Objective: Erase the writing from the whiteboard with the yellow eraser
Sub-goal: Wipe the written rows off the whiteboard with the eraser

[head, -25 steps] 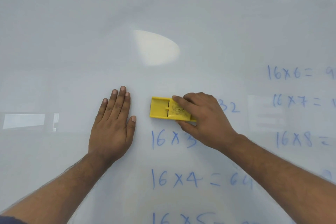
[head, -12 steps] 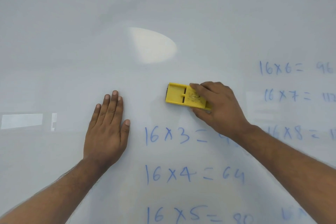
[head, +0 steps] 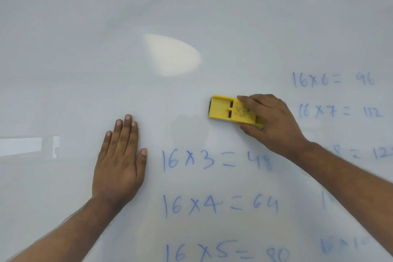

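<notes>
1. Yellow eraser point(head: 231, 110) lies flat on the whiteboard point(head: 191, 17), above "16 x 3 = 48" point(head: 215, 160).
2. Right hand point(head: 270, 121) fingers grasp it; left hand point(head: 119, 164) rests flat, released.
3. Press evenly, sweeping overlapping strokes downward.

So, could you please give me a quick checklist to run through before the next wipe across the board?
1. Yellow eraser held firmly in the right hand: ok, fingers over its top, thumb under its lower edge.
2. Eraser flat against the whiteboard: cannot tell from this angle.
3. Left hand clear of the writing: ok, it lies flat, left of the sums.
4. Next target found: ok, "16 x 3 = 48" sits just below the eraser, unerased.
5. Right forearm off the ink: not ok, it covers part of the right column.
</notes>
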A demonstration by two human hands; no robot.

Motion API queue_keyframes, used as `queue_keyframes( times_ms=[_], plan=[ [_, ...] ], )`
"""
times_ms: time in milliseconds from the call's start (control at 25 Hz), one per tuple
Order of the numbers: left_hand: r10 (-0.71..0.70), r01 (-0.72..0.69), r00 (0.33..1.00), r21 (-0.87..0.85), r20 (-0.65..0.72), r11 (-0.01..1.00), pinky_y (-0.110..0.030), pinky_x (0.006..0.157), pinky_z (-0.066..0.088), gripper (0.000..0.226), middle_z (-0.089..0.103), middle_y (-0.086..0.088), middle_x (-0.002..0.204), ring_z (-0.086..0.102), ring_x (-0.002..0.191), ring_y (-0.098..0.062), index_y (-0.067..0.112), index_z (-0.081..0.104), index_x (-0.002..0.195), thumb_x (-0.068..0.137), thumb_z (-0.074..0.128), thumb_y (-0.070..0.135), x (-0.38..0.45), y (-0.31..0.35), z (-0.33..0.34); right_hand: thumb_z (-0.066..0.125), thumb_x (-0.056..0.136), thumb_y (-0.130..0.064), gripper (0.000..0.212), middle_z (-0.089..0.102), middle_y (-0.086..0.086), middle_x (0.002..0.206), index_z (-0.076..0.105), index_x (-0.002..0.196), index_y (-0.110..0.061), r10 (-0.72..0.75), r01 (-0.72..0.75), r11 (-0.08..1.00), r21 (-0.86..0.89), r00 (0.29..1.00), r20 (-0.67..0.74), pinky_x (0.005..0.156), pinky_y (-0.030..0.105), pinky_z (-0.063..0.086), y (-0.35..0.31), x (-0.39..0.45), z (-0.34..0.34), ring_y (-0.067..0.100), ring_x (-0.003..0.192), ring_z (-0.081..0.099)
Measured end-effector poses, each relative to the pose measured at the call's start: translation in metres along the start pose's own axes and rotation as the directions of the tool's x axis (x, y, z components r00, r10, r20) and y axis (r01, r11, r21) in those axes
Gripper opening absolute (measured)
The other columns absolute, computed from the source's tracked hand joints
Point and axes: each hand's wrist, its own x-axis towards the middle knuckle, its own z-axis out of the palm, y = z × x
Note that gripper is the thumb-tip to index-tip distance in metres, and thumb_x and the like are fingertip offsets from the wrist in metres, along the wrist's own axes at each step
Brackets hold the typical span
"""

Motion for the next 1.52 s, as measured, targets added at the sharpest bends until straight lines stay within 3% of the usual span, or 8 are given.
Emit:
queue_keyframes(
  times_ms=[160,360,480,640,1040,1320,1520],
  plan=[
    [0.003,-0.003,1.0,0.007,0.012,1.0,-0.041,0.128,0.007,0.065,0.009,-0.006,0.17,0.005,0.158,-0.02,0.008,0.012,0.16,0.103,0.024,0.036,-0.005,0.001,0.0,0.062,0.085,-0.037,0.054,0.063,0.006,0.113,0.056,0.132,-0.013,-0.015,0.015,0.999,0.045,1.0,-0.017,0.084,0.032,0.039,-0.011,-0.009,0.009,0.025,0.099,0.055],
    [0.009,-0.009,1.0,0.007,0.007,1.0,-0.04,0.128,0.006,0.064,0.009,-0.005,0.17,0.006,0.158,-0.02,0.009,0.012,0.16,0.103,0.024,0.036,-0.006,0.001,0.001,0.058,0.089,-0.04,0.052,0.062,0.005,0.115,0.055,0.133,-0.013,-0.09,0.089,0.996,0.019,0.994,0.063,0.084,0.035,0.043,0.007,-0.045,-0.002,0.026,0.098,0.058],
    [0.007,-0.007,1.0,0.007,0.004,1.0,-0.04,0.128,0.006,0.065,0.01,-0.006,0.17,0.007,0.158,-0.021,0.007,0.013,0.16,0.103,0.024,0.036,-0.008,0.002,0.001,0.059,0.086,-0.041,0.055,0.063,0.007,0.115,0.056,0.134,-0.013,0.004,-0.004,1.0,-0.029,1.0,0.016,0.085,0.037,0.044,0.026,-0.039,-0.012,0.029,0.101,0.058],
    [0.007,-0.007,1.0,0.009,0.013,1.0,-0.041,0.128,0.007,0.065,0.01,-0.007,0.17,0.007,0.158,-0.022,0.006,0.014,0.16,0.103,0.024,0.036,-0.01,0.004,0.002,0.066,0.08,-0.032,0.06,0.061,0.008,0.119,0.054,0.136,-0.014,0.173,-0.17,0.983,0.064,0.984,-0.043,0.092,0.035,0.041,0.02,-0.023,-0.009,0.026,0.107,0.053],
    [0.03,-0.03,0.999,0.01,0.032,0.999,-0.042,0.128,0.007,0.065,0.009,-0.007,0.17,0.007,0.158,-0.022,0.007,0.012,0.16,0.103,0.024,0.036,-0.025,0.005,0.005,0.057,0.09,-0.038,0.051,0.061,0.0,0.123,0.053,0.136,-0.016,-0.082,0.082,0.997,0.009,0.98,0.179,0.093,0.03,0.04,0.023,-0.089,-0.022,0.022,0.108,0.057],
    [0.031,-0.031,0.999,-0.006,0.034,0.999,-0.041,0.128,0.007,0.066,0.009,-0.007,0.17,0.007,0.158,-0.023,0.007,0.013,0.16,0.102,0.025,0.035,-0.029,0.006,0.005,0.066,0.083,-0.029,0.054,0.063,0.004,0.119,0.055,0.134,-0.014,0.062,-0.064,0.998,0.014,0.994,0.091,0.092,0.028,0.038,0.022,-0.078,-0.023,0.025,0.104,0.057],
    [0.039,-0.039,0.998,0.001,0.042,0.999,-0.039,0.128,0.004,0.066,0.008,-0.006,0.171,0.007,0.158,-0.023,0.008,0.012,0.16,0.102,0.024,0.037,-0.034,0.005,0.007,0.056,0.091,-0.035,0.05,0.061,0.002,0.122,0.054,0.136,-0.014,-0.037,0.03,0.999,0.043,0.983,0.179,0.096,0.03,0.039,0.01,-0.108,-0.018,0.022,0.109,0.056]
  ],
)
